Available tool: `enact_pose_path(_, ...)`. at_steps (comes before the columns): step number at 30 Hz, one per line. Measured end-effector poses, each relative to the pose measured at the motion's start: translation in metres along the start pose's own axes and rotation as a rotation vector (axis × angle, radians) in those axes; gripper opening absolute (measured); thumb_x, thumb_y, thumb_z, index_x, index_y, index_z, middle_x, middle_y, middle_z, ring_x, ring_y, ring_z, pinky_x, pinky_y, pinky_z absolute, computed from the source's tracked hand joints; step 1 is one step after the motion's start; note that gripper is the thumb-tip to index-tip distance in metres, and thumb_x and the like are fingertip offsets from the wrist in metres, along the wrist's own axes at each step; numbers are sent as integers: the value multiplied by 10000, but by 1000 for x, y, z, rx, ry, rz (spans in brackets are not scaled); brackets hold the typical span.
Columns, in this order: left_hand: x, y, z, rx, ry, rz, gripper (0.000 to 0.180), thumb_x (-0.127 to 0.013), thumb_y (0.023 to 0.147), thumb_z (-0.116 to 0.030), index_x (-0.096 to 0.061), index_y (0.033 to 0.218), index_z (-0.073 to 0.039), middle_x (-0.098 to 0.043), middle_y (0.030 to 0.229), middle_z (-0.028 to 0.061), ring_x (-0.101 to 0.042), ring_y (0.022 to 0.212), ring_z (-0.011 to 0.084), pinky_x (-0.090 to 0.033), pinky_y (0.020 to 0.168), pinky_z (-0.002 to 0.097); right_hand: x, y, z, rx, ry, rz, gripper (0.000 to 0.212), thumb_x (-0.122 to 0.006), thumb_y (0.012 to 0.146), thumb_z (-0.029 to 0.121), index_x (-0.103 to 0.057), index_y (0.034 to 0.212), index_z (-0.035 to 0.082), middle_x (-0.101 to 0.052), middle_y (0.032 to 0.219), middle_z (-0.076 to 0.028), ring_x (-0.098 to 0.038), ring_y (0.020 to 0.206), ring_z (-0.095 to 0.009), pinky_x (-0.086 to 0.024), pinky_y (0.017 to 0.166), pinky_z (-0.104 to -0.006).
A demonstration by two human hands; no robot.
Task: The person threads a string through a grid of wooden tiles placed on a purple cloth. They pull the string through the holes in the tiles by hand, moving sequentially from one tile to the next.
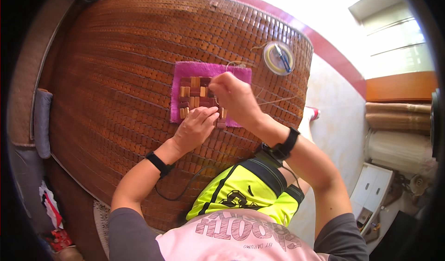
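**Wooden tiles on a magenta cloth**

Bamboo matting [116,75], brown and woven of small slats, filled the middle and left of the frame. Just above centre a magenta cloth [185,70] lay flat on it, and on the cloth sat a patch of small wooden tiles [194,94], dark red and pale tan, set edge to edge in rows.

The left hand [197,126] rested at the lower edge of the tiles, fingers curled down and pressing on them; it could not be told whether it pinched anything. The right hand [234,96] lay over the right side of the patch, fingers bunched narrowly together, and a thin pale thread [278,99] ran from it toward the right; whether the fingertips gripped the thread could not be told.

In the upper right of the mat, well apart from the cloth, lay a round clear spool [278,57] with a dark tool across it. Both wrists wore black bands.
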State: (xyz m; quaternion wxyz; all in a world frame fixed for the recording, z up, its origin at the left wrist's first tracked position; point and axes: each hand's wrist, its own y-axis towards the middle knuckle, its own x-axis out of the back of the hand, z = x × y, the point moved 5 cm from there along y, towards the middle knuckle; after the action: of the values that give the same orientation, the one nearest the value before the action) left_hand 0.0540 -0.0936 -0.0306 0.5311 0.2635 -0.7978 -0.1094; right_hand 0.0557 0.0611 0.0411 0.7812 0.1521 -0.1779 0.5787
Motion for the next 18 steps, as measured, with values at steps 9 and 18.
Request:
enact_pose_path(9,-23,-5,-2,-44,253,-2,551,-719,881,-249,-586,1375,-41,-519,1435,101,-480,1224,270,-401,1038,402,181,-68,121,-87,383,-435,149,-568,1053,183,-609,1055,40,-386,611,25,-424,484,-103,-427,439,-262)
enact_pose_path(18,-37,-8,3,-145,385,77,652,-758,854,-354,-531,1439,-177,-401,1558,29,-429,1232,258,-372,1038,432,226,-130,118,-13,564,-533,159,-569,1066,212,-607,1046,59,-469,626,-9,-556,541,-154,-472,484,-283)
